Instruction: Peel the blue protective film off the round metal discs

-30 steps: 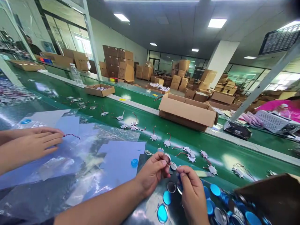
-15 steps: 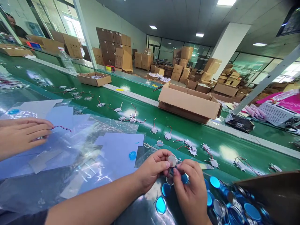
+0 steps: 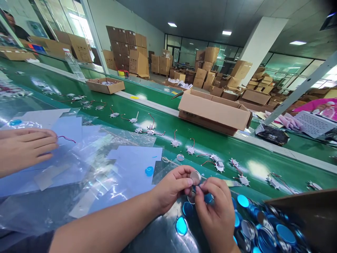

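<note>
My left hand (image 3: 172, 188) pinches a small round silvery disc (image 3: 195, 177) between thumb and fingers, just above the green conveyor belt (image 3: 252, 168). My right hand (image 3: 214, 212) is closed right beside it, fingertips touching the disc's lower edge; what else it grips is hidden. Below and to the right of both hands lies a heap of round blue-faced discs (image 3: 263, 228), some silvery. One loose blue disc (image 3: 181, 225) lies under my left wrist.
Another person's hands (image 3: 23, 149) at the left hold a red wire over clear plastic sheets (image 3: 105, 168). Several small star-shaped boards with red wires (image 3: 189, 150) line the belt. An open cardboard box (image 3: 214, 112) sits behind them, another box (image 3: 105, 85) farther left.
My hands have come together, the silvery disc now raised between them. The view has shifted slightly. The other person's hands have drifted a little left.
</note>
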Available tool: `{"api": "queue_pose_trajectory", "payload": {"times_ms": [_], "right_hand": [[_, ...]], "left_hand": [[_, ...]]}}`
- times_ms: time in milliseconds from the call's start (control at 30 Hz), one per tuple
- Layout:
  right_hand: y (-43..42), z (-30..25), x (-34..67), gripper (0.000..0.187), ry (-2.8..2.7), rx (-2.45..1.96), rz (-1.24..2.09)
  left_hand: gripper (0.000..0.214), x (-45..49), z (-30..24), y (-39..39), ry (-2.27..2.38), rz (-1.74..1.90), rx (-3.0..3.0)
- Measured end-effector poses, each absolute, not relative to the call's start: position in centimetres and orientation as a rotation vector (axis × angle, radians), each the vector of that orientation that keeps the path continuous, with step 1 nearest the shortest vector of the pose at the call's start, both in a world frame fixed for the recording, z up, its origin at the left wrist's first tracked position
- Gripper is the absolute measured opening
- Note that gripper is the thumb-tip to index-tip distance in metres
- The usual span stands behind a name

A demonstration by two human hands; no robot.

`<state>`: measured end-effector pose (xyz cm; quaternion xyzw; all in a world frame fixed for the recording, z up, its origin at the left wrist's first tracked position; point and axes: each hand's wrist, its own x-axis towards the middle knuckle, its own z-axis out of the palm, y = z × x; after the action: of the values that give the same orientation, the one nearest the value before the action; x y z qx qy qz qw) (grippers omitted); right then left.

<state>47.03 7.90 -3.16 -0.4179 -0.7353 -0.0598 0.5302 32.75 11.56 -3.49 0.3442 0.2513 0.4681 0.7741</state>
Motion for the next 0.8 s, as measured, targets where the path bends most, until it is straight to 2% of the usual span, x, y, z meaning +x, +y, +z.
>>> {"api": "queue_pose_trajectory", "payload": {"times_ms": [233,333,467,800], "right_hand": [[7.9,-3.4,47.11,0.009,-1.763,-1.011,-0.169],[7.95,-3.38,47.1,0.014,-1.738,-1.011,-0.226],[7.95,-3.25,47.06,0.007,-1.772,-1.013,-0.183],[8.05,-3.44,47.18,0.005,-1.785,-1.018,-0.164]], "left_hand": [[0.035,32.72,-3.57,11.58,0.556,1.028,0.749],[0.035,32.71,-3.63,11.62,0.559,1.031,0.759],[0.035,32.72,-3.75,11.68,0.551,1.04,0.764],[0.034,32.89,-3.74,11.69,0.55,1.018,0.755]]}}
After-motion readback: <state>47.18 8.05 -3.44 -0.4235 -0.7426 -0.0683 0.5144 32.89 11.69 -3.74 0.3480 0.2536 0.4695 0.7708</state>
